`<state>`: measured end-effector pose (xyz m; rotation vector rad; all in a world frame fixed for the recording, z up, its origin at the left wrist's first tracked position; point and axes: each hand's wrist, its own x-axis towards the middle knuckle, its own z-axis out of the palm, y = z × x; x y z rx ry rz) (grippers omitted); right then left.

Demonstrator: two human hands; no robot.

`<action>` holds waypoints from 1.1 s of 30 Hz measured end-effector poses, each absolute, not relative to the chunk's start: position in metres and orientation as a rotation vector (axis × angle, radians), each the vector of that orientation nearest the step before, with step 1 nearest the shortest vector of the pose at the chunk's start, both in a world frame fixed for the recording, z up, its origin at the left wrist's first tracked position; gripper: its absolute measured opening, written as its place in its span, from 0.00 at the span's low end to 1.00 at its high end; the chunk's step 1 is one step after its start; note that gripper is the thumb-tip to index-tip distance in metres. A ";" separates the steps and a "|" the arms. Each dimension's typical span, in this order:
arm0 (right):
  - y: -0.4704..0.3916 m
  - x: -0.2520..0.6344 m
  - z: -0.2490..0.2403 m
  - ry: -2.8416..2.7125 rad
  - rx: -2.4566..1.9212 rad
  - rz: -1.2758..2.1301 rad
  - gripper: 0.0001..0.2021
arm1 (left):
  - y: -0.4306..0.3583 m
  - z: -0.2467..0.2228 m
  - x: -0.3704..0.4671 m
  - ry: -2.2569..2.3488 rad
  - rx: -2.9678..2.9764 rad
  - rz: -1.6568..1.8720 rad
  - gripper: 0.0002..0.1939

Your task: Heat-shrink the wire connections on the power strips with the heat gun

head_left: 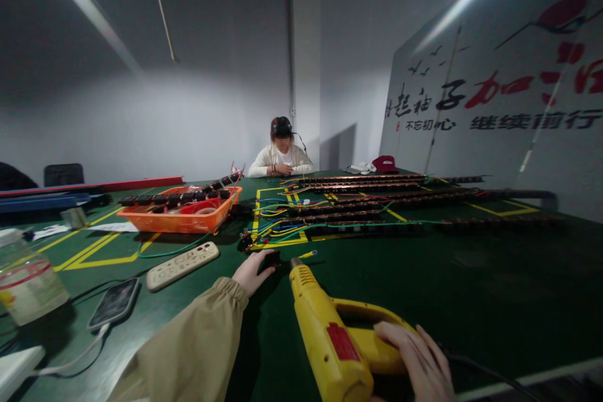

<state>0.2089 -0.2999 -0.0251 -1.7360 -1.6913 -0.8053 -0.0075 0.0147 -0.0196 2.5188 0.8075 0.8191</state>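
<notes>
Fingers of my right hand [414,355] are wrapped round the handle of a yellow heat gun [325,333] with a red label. Its metal nozzle points away, close to a short wire with a yellow sleeve and metal end [309,254]. Left of the nozzle, my left hand [254,270] is closed on a small dark part [269,260] that I cannot make out clearly. Just beyond my left hand lies a bundle of yellow, blue and green wires [277,226], joined to long dark strips [358,217] on the green table [471,289].
An orange basket [174,222] with dark parts stands at the left, near a beige remote-like strip [183,266]. Closer are a phone [114,303] with a white cable and a bottle [31,282]. Across the table sits a person [281,157]. A dark red cap [385,164] lies at the back.
</notes>
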 end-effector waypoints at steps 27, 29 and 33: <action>-0.305 0.218 -0.036 -1.577 -1.869 -1.046 0.34 | 0.018 -0.022 -0.005 0.743 2.523 0.934 0.17; -0.303 0.213 -0.033 -1.587 -1.841 -1.060 0.35 | 0.017 -0.021 -0.005 0.753 2.518 0.900 0.17; -0.299 0.204 -0.027 -1.637 -1.775 -1.061 0.36 | 0.015 -0.018 -0.005 0.751 2.507 0.888 0.17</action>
